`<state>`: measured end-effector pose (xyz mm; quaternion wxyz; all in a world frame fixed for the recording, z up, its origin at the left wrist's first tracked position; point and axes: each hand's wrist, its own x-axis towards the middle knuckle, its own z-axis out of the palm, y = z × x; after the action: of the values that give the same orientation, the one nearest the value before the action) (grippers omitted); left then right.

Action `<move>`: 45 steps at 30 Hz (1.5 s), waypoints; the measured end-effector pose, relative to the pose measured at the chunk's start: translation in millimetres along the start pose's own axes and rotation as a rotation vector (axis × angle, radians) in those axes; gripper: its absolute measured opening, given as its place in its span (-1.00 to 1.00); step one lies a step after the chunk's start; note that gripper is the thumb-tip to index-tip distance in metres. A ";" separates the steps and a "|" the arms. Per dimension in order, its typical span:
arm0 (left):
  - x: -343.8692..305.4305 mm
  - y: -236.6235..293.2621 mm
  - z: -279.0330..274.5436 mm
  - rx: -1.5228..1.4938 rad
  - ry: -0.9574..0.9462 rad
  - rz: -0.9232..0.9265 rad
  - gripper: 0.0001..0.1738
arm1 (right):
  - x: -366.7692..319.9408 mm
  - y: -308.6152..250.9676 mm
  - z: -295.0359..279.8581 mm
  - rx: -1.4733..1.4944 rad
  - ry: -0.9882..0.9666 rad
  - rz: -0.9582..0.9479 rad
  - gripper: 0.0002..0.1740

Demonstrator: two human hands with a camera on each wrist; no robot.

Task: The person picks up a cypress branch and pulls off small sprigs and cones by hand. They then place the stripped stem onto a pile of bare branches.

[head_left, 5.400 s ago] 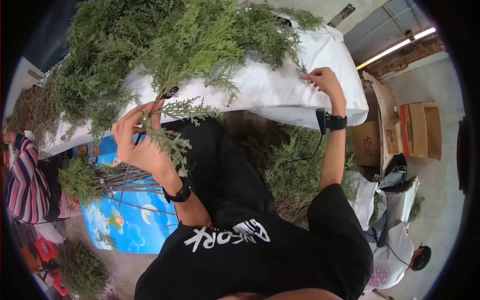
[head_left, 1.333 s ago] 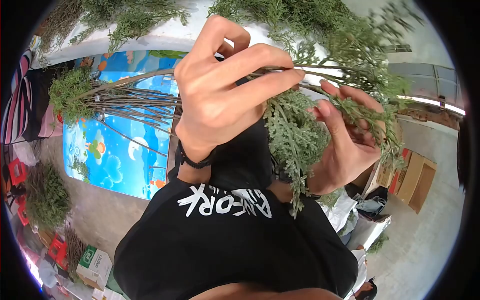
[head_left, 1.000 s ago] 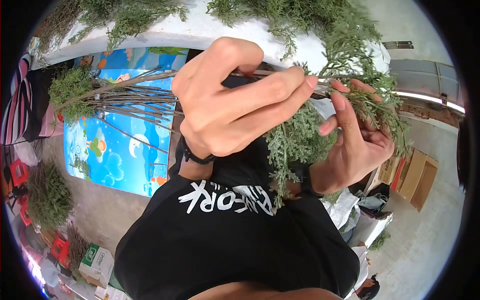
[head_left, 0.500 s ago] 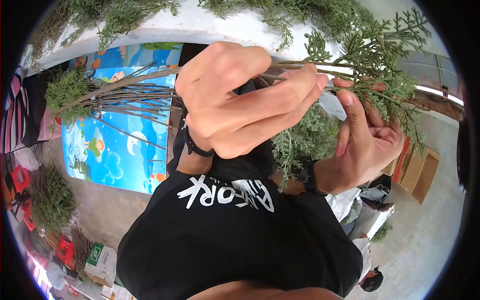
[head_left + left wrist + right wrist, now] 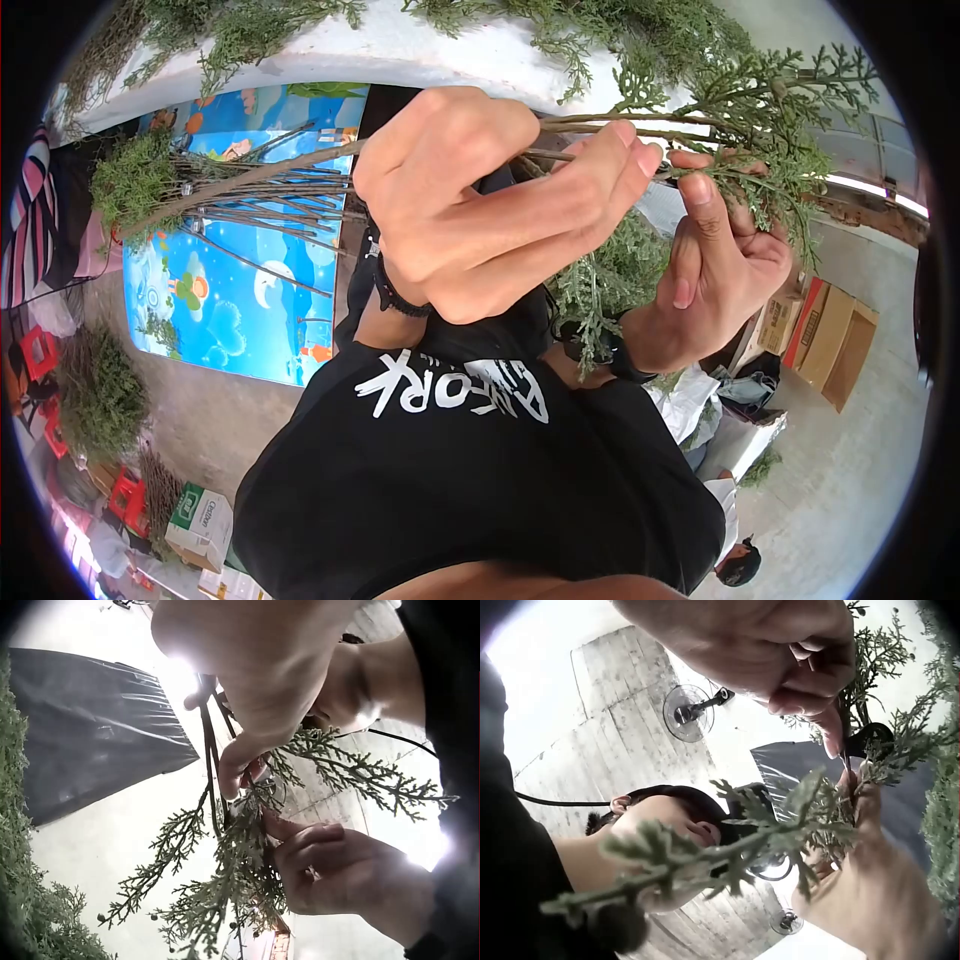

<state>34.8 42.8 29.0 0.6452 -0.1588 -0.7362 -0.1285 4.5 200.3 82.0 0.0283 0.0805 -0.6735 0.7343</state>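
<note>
My left hand (image 5: 480,210) grips the woody stems of a few evergreen branches (image 5: 735,110) in front of my chest. Their scaly green foliage spreads to the right, and a thick brown stem (image 5: 270,170) runs out behind the hand to the left. Facing it, my right hand (image 5: 725,270) pinches the leafy part of a sprig between thumb and fingers. In the left wrist view, both hands' fingertips meet at the stems, above hanging foliage (image 5: 225,877). A black rounded piece (image 5: 874,741) shows beside the fingertips in the right wrist view; what it belongs to is partly hidden.
A white-covered table (image 5: 370,55) with more evergreen cuttings (image 5: 640,35) lies ahead. Left is a blue cartoon-printed table (image 5: 230,310) bearing a bundle of stems (image 5: 270,205). Cardboard boxes (image 5: 835,345) stand right; a leafy bundle (image 5: 100,390) and red stools (image 5: 128,500) stand lower left.
Earlier, my left hand held the branches at the left while my right reached to a sprig on the white table. Now both hands meet before my chest; lately the right fingers shifted slightly along the foliage.
</note>
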 end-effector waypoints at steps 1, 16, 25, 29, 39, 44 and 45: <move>-3.4 -3.0 -2.6 0.024 -0.043 0.038 -0.74 | -0.2 -0.2 1.2 0.024 -0.006 -0.003 -0.62; -0.4 -2.0 -4.1 -0.019 -0.046 -0.046 -0.73 | -13.7 -6.7 20.7 -0.211 0.108 -0.134 -0.59; -1.5 -1.6 -1.8 -0.010 -0.097 -0.155 -0.67 | -11.8 -2.8 22.1 -0.143 0.081 -0.121 -0.60; -3.4 -11.5 10.1 -0.073 0.002 -0.202 -0.68 | -12.9 -5.4 6.6 -0.191 0.055 -0.311 -0.68; -3.5 -13.4 13.1 -0.356 -0.074 -0.747 -0.79 | 56.3 32.4 -123.7 -0.055 0.496 -0.592 -0.81; 1.6 7.2 15.3 -0.851 -0.033 -1.361 -0.91 | 115.4 137.4 -165.2 -0.653 0.184 -0.230 -0.70; -0.2 8.2 18.0 -0.901 -0.027 -1.384 -0.92 | 121.1 155.5 -163.5 -0.725 0.112 -0.217 -0.69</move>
<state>21.8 57.4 26.2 0.2856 0.0857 -0.5532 -0.7779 -151.3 340.5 -65.2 0.1692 0.0957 -0.8744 0.4446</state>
